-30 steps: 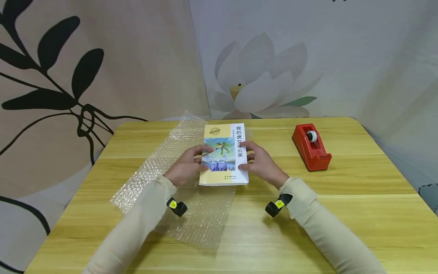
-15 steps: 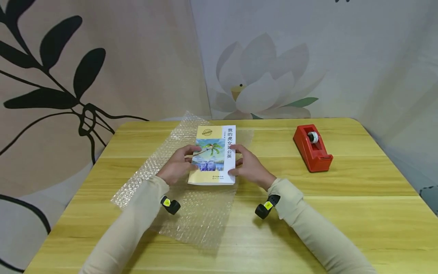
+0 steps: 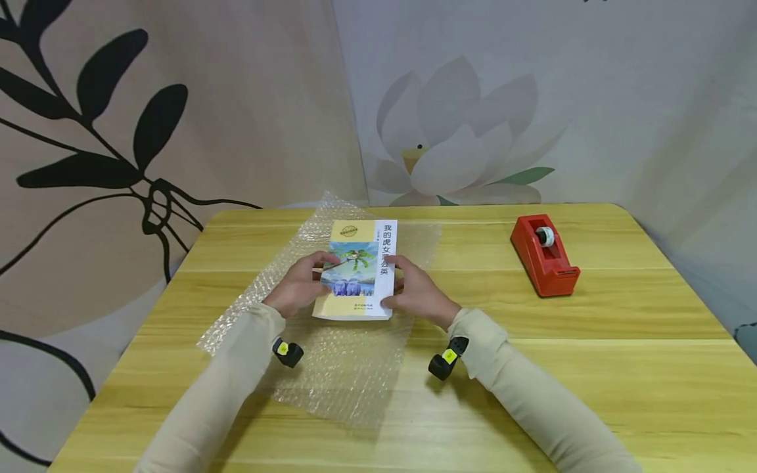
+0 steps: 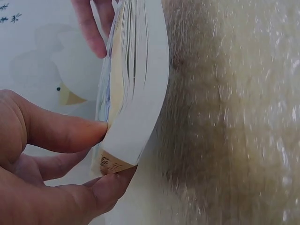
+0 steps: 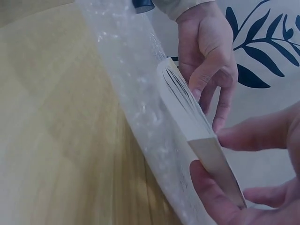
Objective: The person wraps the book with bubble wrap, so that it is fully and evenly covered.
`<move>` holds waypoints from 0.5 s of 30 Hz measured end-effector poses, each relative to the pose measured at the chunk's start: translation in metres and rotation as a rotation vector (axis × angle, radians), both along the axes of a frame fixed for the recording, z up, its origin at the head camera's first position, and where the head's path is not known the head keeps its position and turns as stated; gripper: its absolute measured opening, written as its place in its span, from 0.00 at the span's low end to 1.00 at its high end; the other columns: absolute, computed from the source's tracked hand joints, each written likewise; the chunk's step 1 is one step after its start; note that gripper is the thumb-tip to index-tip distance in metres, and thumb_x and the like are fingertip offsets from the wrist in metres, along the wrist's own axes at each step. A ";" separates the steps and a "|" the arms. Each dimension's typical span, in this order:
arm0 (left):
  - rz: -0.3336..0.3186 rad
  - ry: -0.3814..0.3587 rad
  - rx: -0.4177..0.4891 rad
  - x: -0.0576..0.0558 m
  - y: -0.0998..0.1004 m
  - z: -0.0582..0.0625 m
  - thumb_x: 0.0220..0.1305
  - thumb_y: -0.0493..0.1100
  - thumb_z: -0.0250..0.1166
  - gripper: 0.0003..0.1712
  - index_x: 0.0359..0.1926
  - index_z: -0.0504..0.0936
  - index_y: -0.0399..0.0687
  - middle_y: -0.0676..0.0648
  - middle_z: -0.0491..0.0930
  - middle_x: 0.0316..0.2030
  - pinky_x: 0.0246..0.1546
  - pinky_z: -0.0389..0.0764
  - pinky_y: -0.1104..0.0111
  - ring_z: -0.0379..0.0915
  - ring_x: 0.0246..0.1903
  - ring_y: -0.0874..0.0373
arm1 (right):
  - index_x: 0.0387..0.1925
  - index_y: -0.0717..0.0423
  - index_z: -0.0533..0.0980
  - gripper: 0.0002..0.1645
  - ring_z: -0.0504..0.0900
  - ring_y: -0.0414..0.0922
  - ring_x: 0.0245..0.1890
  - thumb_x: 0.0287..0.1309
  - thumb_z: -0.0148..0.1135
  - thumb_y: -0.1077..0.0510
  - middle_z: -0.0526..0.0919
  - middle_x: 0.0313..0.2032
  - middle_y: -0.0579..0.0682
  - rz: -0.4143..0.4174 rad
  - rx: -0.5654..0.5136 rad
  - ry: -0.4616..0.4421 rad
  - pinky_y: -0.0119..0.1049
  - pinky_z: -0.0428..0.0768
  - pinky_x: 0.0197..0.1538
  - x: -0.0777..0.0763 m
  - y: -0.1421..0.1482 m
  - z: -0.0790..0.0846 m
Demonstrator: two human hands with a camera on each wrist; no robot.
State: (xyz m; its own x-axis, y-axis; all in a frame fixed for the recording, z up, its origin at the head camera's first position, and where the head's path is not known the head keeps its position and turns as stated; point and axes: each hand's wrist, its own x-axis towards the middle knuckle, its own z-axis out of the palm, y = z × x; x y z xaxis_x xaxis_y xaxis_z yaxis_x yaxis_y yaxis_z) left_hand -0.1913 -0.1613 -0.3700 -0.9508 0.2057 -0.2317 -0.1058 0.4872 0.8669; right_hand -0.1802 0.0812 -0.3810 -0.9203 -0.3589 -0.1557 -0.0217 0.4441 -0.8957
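Observation:
A paperback book (image 3: 351,269) with a yellow and white cover and a palm tree picture is over a sheet of bubble wrap (image 3: 340,374). My left hand (image 3: 298,287) grips the book's left edge between thumb and fingers. At the spine side, my right hand (image 3: 424,294) holds the opposite edge in the same way. Slight gaps show between the pages of the book (image 4: 136,79) in the left wrist view, seen from its bottom edge. The right wrist view has the book (image 5: 187,110) close over the wrap, with both hands around it.
A red tape dispenser (image 3: 544,256) with a roll of tape stands at the right on the wooden table (image 3: 621,381). The bubble wrap lies slanted, and its far corner reaches past the table's back edge. Behind is a printed curtain (image 3: 266,98).
Both hands have carried the book to the left, from the right part of the bubble wrap to nearer its middle. The wrap and the tape dispenser stay in place.

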 end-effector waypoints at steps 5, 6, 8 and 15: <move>-0.021 0.007 -0.042 0.004 -0.006 0.004 0.62 0.21 0.55 0.31 0.66 0.70 0.43 0.35 0.63 0.69 0.42 0.79 0.68 0.69 0.56 0.43 | 0.77 0.56 0.54 0.55 0.85 0.48 0.44 0.52 0.71 0.68 0.84 0.49 0.61 0.018 0.024 0.003 0.33 0.83 0.42 0.000 -0.007 0.001; -0.025 0.010 -0.051 0.004 -0.007 0.004 0.62 0.21 0.54 0.31 0.65 0.71 0.43 0.35 0.63 0.69 0.42 0.78 0.68 0.69 0.55 0.43 | 0.77 0.56 0.54 0.55 0.85 0.49 0.45 0.52 0.71 0.68 0.84 0.49 0.61 0.022 0.026 0.001 0.33 0.83 0.43 0.000 -0.008 0.002; -0.028 0.019 -0.073 0.004 -0.007 0.004 0.61 0.21 0.55 0.31 0.65 0.71 0.43 0.36 0.66 0.68 0.41 0.78 0.68 0.70 0.54 0.44 | 0.77 0.56 0.53 0.55 0.85 0.49 0.46 0.52 0.71 0.68 0.84 0.51 0.61 0.027 0.032 0.000 0.34 0.83 0.44 0.000 -0.009 0.001; -0.039 0.055 -0.212 0.004 -0.008 0.002 0.62 0.22 0.58 0.28 0.61 0.75 0.43 0.36 0.67 0.69 0.45 0.82 0.65 0.70 0.60 0.39 | 0.77 0.58 0.54 0.55 0.85 0.49 0.47 0.52 0.72 0.69 0.81 0.55 0.61 0.046 0.060 0.010 0.35 0.84 0.48 -0.002 -0.013 -0.002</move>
State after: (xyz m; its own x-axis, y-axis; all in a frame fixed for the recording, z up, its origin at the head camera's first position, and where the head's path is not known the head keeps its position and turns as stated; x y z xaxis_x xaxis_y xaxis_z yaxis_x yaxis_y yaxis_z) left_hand -0.1869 -0.1689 -0.3680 -0.9556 0.1945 -0.2213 -0.0386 0.6621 0.7485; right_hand -0.1820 0.0682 -0.3833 -0.9045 -0.3915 -0.1691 -0.0523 0.4952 -0.8672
